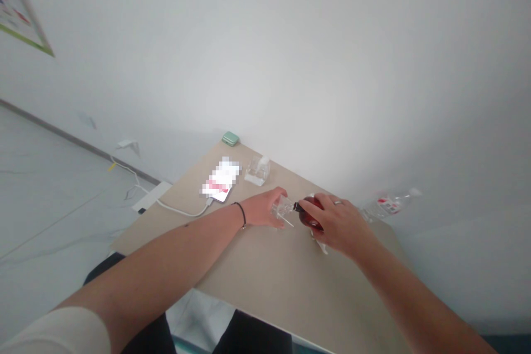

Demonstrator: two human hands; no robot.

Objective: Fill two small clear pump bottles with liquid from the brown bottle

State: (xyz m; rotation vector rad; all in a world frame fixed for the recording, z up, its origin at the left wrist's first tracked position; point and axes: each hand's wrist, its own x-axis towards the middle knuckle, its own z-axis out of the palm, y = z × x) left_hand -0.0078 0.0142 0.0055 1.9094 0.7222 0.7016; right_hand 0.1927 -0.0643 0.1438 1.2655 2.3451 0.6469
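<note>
From my station, I see the bench (265, 271) run from the centre of the frame down to a front edge at bottom centre, its back edge along the wall (307, 66). The widest stretch of bench top I have for moving lies lower centre, between the two forearms; the right side is tighter, with the wall close by.

The bottle (310, 215) sits right of centre, rounded and dark red-brown, with a black neck. It is tipped so the neck points left, just beside the cup (284, 207). My right hand (342, 224) has its fingers wrapped over the bottle, and a white piece (321, 245) shows under that hand. My left hand (265, 207) grips the small clear cup near centre, fingers around its far side; a thin white stick (285, 220) shows at it.

I cannot tell what the cup contains, nor whether the bottle's colour is glass or liquid. A clear plastic bottle (389, 206) with a red-and-white label is at right, near the wall. Left of centre are a clear holder (257, 171), a phone (224, 180) with its cable (182, 212), and a green case (230, 138).
</note>
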